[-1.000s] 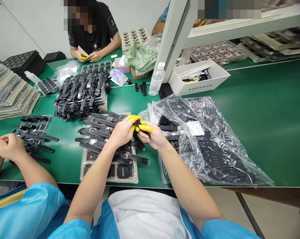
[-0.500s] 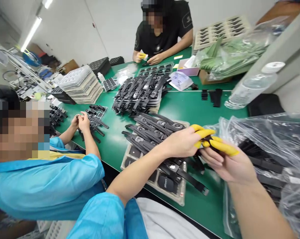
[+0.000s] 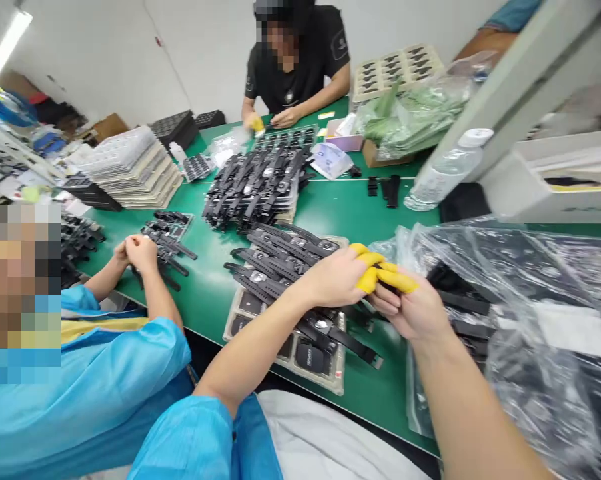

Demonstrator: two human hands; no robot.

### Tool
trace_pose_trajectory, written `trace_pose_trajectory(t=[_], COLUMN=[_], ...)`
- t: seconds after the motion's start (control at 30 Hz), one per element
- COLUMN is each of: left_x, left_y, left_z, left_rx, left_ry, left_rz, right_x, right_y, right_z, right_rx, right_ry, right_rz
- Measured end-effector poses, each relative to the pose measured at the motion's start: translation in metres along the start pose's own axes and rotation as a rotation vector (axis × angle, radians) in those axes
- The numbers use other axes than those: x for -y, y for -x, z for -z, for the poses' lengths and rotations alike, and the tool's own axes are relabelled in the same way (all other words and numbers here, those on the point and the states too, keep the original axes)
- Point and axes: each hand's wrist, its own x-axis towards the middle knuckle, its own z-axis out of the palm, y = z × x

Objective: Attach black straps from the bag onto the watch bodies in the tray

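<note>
Strap (image 3: 386, 278) pinched between left hand (image 3: 333, 279), right hand (image 3: 414, 311); hands now lower-left.

No legible text anywhere.

1. The left hand (image 3: 335, 277) and right hand (image 3: 413, 310) meet above the table (image 3: 350, 213), fingertips touching.
2. The tray of watches (image 3: 290, 313) lies under the left hand, at 8 o'clock of the meeting point.
3. The plastic bag (image 3: 530, 320) lies at 3 o'clock.
4. The watch pile (image 3: 255, 187) sits at 11 o'clock, behind the tray.
5. The bottle (image 3: 445, 173) stands at 1 o'clock.
</note>
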Motion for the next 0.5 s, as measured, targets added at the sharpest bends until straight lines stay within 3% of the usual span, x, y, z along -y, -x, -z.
trace_pose_trajectory(t=[0.17, 0.23, 0.4, 0.5], left_x=[0.011, 0.015, 0.011, 0.000], left_y=[0.001, 0.001, -0.002, -0.003], left_z=[-0.005, -0.005, -0.006, 0.001], left_rx=[-0.176, -0.227, -0.415, -0.516], left_ry=[0.269, 0.319, 0.231, 0.125], left_rz=[-0.084, -0.125, -0.156, -0.148], right_x=[0.006, 0.003, -0.007, -0.008], right_y=[-0.002, -0.007, -0.016, -0.017], right_z=[-0.010, -0.011, -0.003, 0.000], right_rx=[0.011, -0.040, -0.199, -0.231], right_ry=[0.017, 0.074, 0.392, 0.525], right_rz=[0.061, 0.176, 0.437, 0.548])
